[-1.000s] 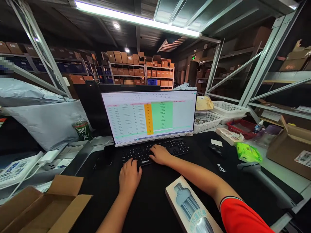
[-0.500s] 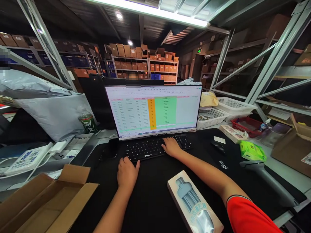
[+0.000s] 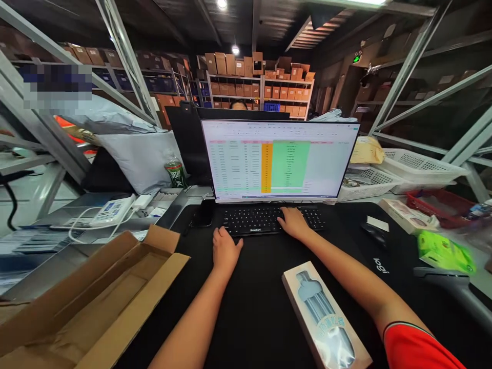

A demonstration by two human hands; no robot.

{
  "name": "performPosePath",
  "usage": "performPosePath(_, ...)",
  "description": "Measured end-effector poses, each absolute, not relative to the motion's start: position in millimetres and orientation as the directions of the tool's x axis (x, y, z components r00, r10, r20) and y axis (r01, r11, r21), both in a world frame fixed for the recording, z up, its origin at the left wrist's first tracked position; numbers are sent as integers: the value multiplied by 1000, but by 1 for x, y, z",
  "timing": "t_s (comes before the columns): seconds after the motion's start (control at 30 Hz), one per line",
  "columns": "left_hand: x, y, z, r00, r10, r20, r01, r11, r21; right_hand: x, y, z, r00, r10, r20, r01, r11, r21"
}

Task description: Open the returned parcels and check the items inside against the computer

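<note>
My left hand [image 3: 225, 249] rests on the black desk mat [image 3: 265, 302] just in front of the black keyboard [image 3: 265, 219], fingers loosely curled, holding nothing. My right hand [image 3: 293, 222] lies on the keyboard's right half with fingers spread over the keys. Behind the keyboard a monitor [image 3: 279, 160] shows a spreadsheet with orange and green columns. A boxed product with a clear window [image 3: 325, 313] lies on the mat between my forearms.
An open cardboard box [image 3: 92, 297] sits at front left. A black mouse [image 3: 374, 234], a green packet [image 3: 444, 251] and a grey handheld scanner [image 3: 453, 287] lie to the right. White baskets [image 3: 407, 166] stand behind them. A green bottle [image 3: 175, 171] and a phone [image 3: 203, 214] are left of the monitor.
My view has swung left, so everything sits further right in frame. My left hand slid back off the keyboard onto the mat; my right hand moved to the keyboard's right side.
</note>
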State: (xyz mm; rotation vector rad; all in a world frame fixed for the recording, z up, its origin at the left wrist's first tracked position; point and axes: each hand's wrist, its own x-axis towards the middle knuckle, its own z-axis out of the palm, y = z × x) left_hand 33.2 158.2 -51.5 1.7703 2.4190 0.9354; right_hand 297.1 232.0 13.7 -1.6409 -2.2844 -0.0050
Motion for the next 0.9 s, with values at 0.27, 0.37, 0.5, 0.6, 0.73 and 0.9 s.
performPosePath(0.27, 32, 157, -46, -350, 878, 326, 882, 192, 430, 296, 235, 7, -325, 877, 354, 881, 417, -225)
performPosePath(0.37, 31, 155, -44, -309, 887, 343, 909, 168, 383, 292, 231, 6, -411, 847, 336, 830, 500, -247)
performPosePath(0.5, 32, 156, -41, -239, 880, 411, 938, 100, 331, 283, 229, 6, -449, 842, 300, 810, 525, -262)
performPosePath(0.6, 35, 159, -40, -198, 865, 461, 946, 45, 322, 274, 227, 6, -491, 829, 269, 790, 554, -265)
performPosePath(0.73, 36, 164, -40, -142, 855, 498, 948, -27, 318, 263, 223, 5, -558, 800, 219, 760, 599, -252)
performPosePath(0.9, 33, 164, -42, -127, 851, 510, 945, -52, 323, 255, 223, 3, -572, 790, 222, 754, 613, -237)
